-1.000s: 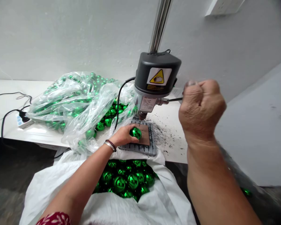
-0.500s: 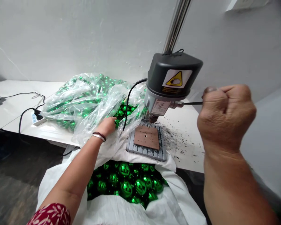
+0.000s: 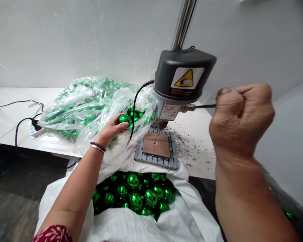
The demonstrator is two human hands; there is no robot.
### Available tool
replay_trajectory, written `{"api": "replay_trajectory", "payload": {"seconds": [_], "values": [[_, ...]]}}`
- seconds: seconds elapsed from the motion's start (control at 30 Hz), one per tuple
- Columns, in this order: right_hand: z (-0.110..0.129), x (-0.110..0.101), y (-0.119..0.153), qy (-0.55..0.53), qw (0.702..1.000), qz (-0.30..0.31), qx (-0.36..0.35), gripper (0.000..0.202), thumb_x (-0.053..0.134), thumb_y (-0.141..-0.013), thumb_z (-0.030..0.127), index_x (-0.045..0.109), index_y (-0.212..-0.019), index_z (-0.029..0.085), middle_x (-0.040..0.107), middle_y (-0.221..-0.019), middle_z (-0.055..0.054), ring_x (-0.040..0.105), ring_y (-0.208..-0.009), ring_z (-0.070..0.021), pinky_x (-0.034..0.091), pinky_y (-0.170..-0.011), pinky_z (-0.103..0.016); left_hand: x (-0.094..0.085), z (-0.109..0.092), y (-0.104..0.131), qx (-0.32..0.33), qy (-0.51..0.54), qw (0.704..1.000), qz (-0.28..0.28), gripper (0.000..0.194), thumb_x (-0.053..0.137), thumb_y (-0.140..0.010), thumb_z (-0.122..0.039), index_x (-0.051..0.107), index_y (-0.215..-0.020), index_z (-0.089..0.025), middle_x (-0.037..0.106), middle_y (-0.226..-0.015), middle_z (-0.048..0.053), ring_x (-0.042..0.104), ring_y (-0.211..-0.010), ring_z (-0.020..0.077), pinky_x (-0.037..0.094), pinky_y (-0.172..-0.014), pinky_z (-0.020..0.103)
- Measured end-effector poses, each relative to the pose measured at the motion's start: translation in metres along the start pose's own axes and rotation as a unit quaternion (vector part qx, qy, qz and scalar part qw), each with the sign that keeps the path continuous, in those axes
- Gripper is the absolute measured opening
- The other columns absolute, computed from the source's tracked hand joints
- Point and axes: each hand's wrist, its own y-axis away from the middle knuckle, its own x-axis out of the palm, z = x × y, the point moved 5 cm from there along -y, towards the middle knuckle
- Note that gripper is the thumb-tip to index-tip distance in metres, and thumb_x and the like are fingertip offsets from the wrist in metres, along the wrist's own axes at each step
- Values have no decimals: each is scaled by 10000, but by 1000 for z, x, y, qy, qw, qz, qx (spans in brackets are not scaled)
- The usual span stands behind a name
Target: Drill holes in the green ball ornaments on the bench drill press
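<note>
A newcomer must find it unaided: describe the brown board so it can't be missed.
Look for the big dark drill press with a yellow warning label. Beneath it sits a grooved grey base plate, and on that lies the board. It is flat, brown and roughly square, with a small hole near its middle, unlike the grey grooves around it.

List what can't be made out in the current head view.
- Head view: grip end of the lever, hidden inside the right hand.
- Head view: underside of the held green ball, hidden by its own bulk and the left hand.
- Head view: small print on the rating label, too small and blurred.
- Head view: top of the steel column, cut off by the top edge.
</note>
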Motion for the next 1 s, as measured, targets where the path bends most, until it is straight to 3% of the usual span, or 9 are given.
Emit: {"api": "replay_trajectory", "payload": {"seconds": [0.1,0.2,0.4,0.6,0.77,0.9,1.0], "values": [[0,0,1,-4,1000,1,-3,267,413,-863,373,445,-720,150,429,-631,29,377,-585,-33,314,-601,-213,22,-7,13,-45,205,971,111,653,732,-733,-412,494,-1309,-216,645,-877,14,609,-642,105,439,-552,199],[1,-1,2,-14,1000,11,-3,281,404,-888,376,463,-740,144,430,-631,40,362,-571,-23,306,-587,-194,48,-1,21,-104,296,935,163,694,761,-717,-380,468,-1328,-232,659,-832,12,602,-589,91,449,-540,195],[2,-2,2,-28,999,17,-7,245,409,-894,361,434,-760,158,430,-633,33,382,-579,-42,329,-599,-206,89,24,25,-198,262,928,176,604,722,-751,-309,503,-1307,-227,691,-893,45,663,-652,130,455,-535,201],[2,-1,2,-42,998,36,-6,264,407,-906,395,428,-774,167,395,-636,36,372,-585,-50,351,-617,-204,98,33,22,-202,320,912,157,407,639,-799,-448,602,-1112,-191,675,-999,66,630,-700,119,450,-559,216],[0,-1,2,-29,999,35,-6,261,392,-921,392,427,-788,170,361,-626,40,380,-586,-56,359,-623,-206,98,37,14,-144,278,942,123,554,745,-677,-470,571,-1138,-218,639,-967,29,587,-726,112,448,-595,219],[0,0,3,-22,999,36,-9,274,379,-930,402,435,-797,169,381,-641,34,404,-599,-56,375,-628,-212,98,36,9,-100,139,979,112,591,777,-649,-372,568,-1172,-194,614,-893,1,539,-679,83,416,-574,194],[0,0,4,-7,999,45,-7,319,341,-947,447,441,-811,176,418,-676,25,435,-622,-55,399,-646,-219,99,31,9,-79,39,986,139,565,734,-708,-385,571,-1214,-193,624,-934,12,549,-716,94,464,-644,218]]}}
